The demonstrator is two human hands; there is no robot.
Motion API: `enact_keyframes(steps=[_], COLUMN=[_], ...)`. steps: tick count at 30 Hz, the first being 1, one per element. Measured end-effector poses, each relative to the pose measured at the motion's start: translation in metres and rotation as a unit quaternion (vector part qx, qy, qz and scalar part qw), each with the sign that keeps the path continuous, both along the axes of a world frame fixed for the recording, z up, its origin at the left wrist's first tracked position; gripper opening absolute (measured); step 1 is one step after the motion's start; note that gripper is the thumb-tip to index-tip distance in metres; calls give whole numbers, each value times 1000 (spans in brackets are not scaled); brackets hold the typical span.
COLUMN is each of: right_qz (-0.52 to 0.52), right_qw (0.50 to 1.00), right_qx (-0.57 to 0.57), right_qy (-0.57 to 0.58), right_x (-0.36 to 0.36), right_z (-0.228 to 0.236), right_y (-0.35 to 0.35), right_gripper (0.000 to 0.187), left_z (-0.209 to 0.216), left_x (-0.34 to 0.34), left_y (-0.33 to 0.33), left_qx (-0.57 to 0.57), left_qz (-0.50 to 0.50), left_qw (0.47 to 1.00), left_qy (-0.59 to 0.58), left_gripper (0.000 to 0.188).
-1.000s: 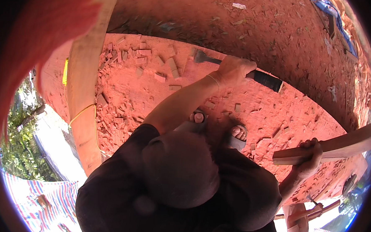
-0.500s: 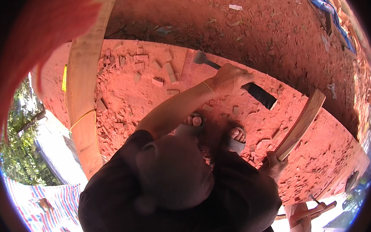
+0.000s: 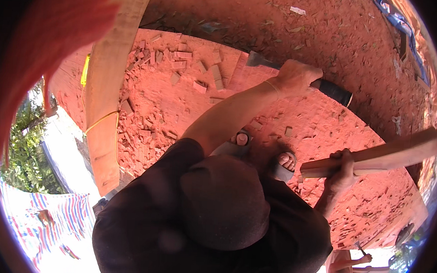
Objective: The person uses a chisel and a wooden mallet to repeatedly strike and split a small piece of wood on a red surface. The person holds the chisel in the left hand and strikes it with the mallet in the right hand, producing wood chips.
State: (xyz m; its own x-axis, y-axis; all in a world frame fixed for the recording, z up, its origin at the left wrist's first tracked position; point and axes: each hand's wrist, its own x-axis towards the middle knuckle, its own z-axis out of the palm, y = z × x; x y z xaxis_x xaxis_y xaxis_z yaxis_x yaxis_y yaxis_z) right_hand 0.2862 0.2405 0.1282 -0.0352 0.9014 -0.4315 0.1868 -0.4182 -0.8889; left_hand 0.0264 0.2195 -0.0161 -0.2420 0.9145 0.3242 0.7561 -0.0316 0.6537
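A red board (image 3: 190, 107), strewn with wood chips (image 3: 218, 79), lies under the person's feet (image 3: 287, 162); reddish ground (image 3: 235, 14) stretches past its edge. The left hand (image 3: 297, 76) is closed around a chisel (image 3: 335, 92) near the board's far edge. The right hand (image 3: 344, 169) clamps a wooden bar (image 3: 393, 151) at the right.

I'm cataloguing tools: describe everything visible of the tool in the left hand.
The tool has a flared, dark, metallic blade at its left end, a narrow neck, and a thick black handle with a paler end rim. It slants down rightward near the reddish surface's far edge, clasped midway by the left hand; surface contact is unclear.
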Motion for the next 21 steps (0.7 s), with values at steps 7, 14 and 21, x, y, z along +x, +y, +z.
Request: enact_keyframes(steps=[7, 14, 21], right_qz=[161, 31, 28], right_qw=[967, 993, 999], right_qx=[-87, -55, 35], right_qy=[-179, -95, -29], right_x=[48, 84, 110], right_z=[-27, -2, 54], right_y=[-22, -30, 32], right_gripper=[19, 26, 23], left_z=[14, 9, 3], left_x=[12, -1, -11], left_y=[-29, -35, -20], left_qx=[6, 38, 44], left_qz=[18, 0, 30], left_qw=[1000, 998, 998], left_qy=[3, 44, 28], left_gripper=[22, 25, 19])
